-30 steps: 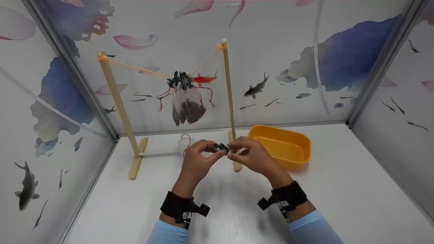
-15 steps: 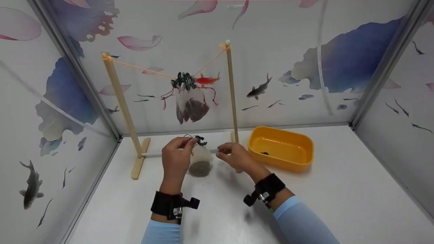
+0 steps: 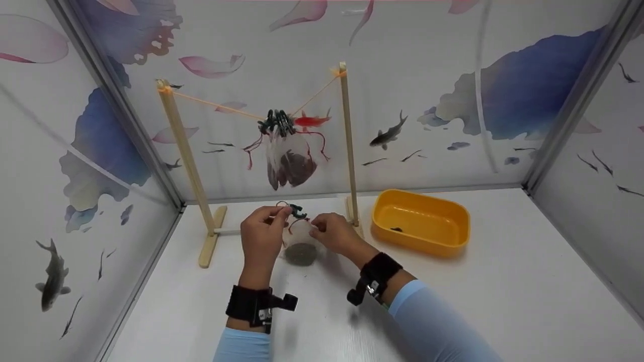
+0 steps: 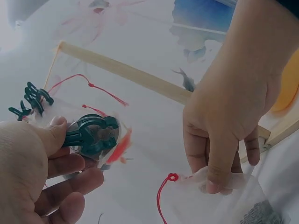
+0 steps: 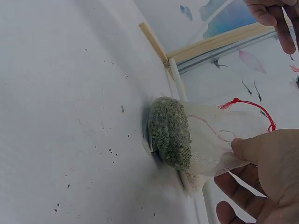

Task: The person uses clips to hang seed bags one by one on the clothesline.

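My left hand point(image 3: 261, 234) pinches a dark green plastic spring clip point(image 4: 96, 133) by its handle end, its jaws facing away from the fingers. To the right and slightly lower, my right hand point(image 3: 333, 235) pinches the upper edge of a white mesh drawstring bag point(image 5: 170, 133). Dark, grainy contents fill the bag's bottom, which is on the table. A red drawstring point(image 5: 250, 102) loops loosely from its mouth. The clip and the bag look apart. Behind hang several filled mesh bags point(image 3: 294, 166), bunched under several green clips point(image 3: 277, 123) on an orange string.
Two wooden posts point(image 3: 182, 151) on foot bars hold the sagging string point(image 3: 216, 104). At the right stands a yellow basin point(image 3: 455, 240) with a small dark object point(image 3: 396, 230) inside. A pale bag point(image 5: 192, 182) lies behind the held one. Printed panels enclose the table.
My hands were together at the clip; then they parted. The left moved left with the clip, and the right came down-left and now pinches the bag's edge.
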`<state>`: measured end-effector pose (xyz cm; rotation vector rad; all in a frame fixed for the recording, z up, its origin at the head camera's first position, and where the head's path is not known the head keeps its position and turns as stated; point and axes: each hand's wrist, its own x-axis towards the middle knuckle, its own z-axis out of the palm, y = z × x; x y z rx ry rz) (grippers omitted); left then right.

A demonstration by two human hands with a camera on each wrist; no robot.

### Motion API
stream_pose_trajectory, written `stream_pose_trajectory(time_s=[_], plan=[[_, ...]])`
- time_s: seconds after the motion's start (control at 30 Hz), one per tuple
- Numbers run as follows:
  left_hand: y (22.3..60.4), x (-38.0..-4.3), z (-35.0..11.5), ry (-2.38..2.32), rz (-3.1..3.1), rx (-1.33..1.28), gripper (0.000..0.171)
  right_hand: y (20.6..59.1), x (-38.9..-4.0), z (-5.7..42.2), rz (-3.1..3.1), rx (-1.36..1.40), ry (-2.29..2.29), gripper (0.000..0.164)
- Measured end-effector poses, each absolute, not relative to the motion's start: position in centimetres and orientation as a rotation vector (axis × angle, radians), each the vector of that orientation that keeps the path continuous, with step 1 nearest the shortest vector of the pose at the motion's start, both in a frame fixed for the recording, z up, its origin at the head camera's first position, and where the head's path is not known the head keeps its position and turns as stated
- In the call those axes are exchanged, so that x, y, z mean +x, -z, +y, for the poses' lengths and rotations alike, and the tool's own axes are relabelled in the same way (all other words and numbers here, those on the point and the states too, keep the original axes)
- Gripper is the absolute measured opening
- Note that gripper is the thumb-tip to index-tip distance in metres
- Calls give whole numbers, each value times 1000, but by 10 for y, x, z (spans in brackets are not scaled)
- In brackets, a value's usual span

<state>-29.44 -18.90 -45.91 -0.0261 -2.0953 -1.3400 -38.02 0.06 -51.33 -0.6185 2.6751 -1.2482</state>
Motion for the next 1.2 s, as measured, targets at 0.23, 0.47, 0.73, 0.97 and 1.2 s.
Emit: stream_pose_trajectory(time_s=[0.23, 0.47, 0.73, 0.97, 1.2], plan=[[459, -294, -189, 1333, -2089, -39, 11, 485, -376, 22, 2681, -567, 1318, 13], [446, -293, -183, 1254, -2032, -67, 14, 446, -375, 47, 2775, -579, 1406, 12], [413, -305, -158, 1010, -1960, -185, 21, 403, -386, 64, 2919, -643, 1544, 12], [331, -328, -149, 612, -1874, -306, 31, 342, -397, 70, 3044, -610, 1622, 18], [253, -360, -146, 714, -2055, -225, 38, 297, -406, 73, 3145, -624, 1685, 16]])
